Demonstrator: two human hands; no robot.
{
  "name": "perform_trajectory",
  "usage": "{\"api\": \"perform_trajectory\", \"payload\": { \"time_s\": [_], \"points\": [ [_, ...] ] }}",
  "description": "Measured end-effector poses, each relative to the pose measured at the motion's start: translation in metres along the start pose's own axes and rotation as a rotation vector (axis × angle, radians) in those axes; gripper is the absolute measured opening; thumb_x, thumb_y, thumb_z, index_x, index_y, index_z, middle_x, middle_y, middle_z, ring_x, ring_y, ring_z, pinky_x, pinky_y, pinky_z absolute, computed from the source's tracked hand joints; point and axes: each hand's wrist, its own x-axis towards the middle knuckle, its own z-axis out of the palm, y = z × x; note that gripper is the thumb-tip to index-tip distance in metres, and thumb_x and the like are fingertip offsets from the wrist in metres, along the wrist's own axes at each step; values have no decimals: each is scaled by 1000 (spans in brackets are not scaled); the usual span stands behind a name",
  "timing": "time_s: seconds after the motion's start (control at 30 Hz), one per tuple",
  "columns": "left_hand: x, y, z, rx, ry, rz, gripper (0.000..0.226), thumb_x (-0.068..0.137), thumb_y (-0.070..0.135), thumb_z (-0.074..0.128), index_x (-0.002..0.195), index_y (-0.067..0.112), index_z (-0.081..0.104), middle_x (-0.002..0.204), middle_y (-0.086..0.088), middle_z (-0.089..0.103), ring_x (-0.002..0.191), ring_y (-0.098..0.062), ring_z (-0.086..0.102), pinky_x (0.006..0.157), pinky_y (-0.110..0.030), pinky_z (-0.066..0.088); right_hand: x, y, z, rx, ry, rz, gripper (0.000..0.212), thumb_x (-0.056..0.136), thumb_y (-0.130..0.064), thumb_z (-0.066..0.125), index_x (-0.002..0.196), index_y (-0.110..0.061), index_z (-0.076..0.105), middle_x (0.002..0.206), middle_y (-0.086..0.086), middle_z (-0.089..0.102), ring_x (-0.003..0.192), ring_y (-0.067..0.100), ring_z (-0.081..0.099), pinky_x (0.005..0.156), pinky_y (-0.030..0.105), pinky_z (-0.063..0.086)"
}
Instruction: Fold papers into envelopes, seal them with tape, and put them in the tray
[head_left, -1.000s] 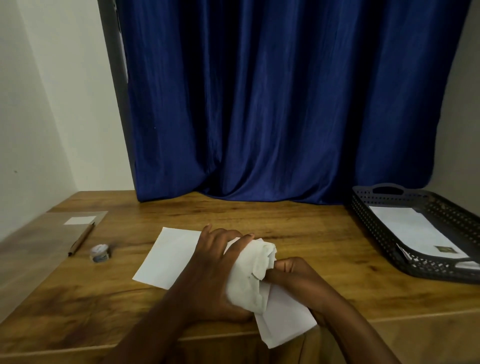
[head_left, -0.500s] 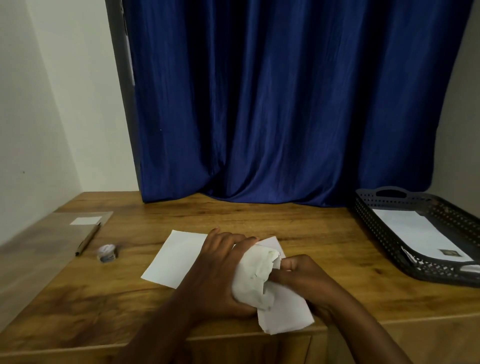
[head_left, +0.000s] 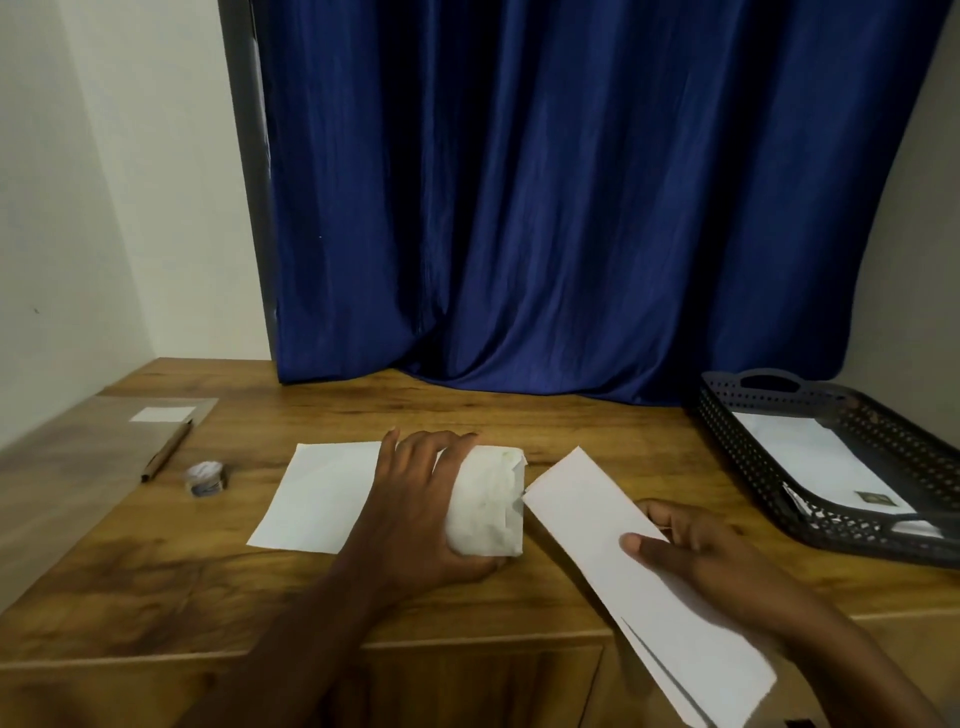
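While my right hand (head_left: 711, 566) pinches the long envelope (head_left: 644, 582) bottom right, my left hand (head_left: 415, 509) wraps round a crumpled white packet (head_left: 491, 506), maybe paper, over a flat sheet (head_left: 322, 493) mid-frame. The tray (head_left: 748, 467) sits far right, tape roll (head_left: 206, 477) far left.

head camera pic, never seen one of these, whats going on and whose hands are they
The picture comes from a camera worn on a person's head, looking down at their own two bare hands over a brown wooden table. There is no machine. The left hand grips a crumpled white paper packet, which lies over a flat white paper sheet. The right hand pinches a long folded white paper. To the right sits a dark perforated plastic tray with white envelopes inside. At left lie a small tape roll and a pencil.
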Motion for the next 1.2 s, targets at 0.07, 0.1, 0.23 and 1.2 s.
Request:
{"api": "perform_trajectory", "payload": {
  "time_s": [0.07,0.1,0.23,1.2],
  "points": [
    [-1,0,0,7,-10,-10,125,54,102,48,155,35,18,159,9,31,145,-15,29,124,-55,9,0,0,4,-15,-28,-6,18,100,-13,56,111,-12,69,99,-2,78,84,12,75,67,18,52],
    [-1,0,0,7,-11,-6,125,54,101,49,155,35,18,159,8,32,145,-16,29,124,-56,9,1,-1,6,-44,-38,-15,18,100,-13,55,112,-13,69,101,-3,78,86,11,74,70,18,52],
    [-1,0,3,-3,15,31,120,55,97,55,153,36,23,154,6,38,142,-18,35,123,-58,11,10,2,5,-124,-139,2,18,101,-20,56,112,-17,70,106,0,77,95,17,73,81,29,55],
    [-1,-3,4,12,18,58,118,58,97,54,153,33,24,152,4,42,139,-19,38,124,-55,7,65,-40,44,-720,402,-155,75,69,-76,66,133,-41,47,114,-18,64,102,5,62,89,36,52]
  ]
}}
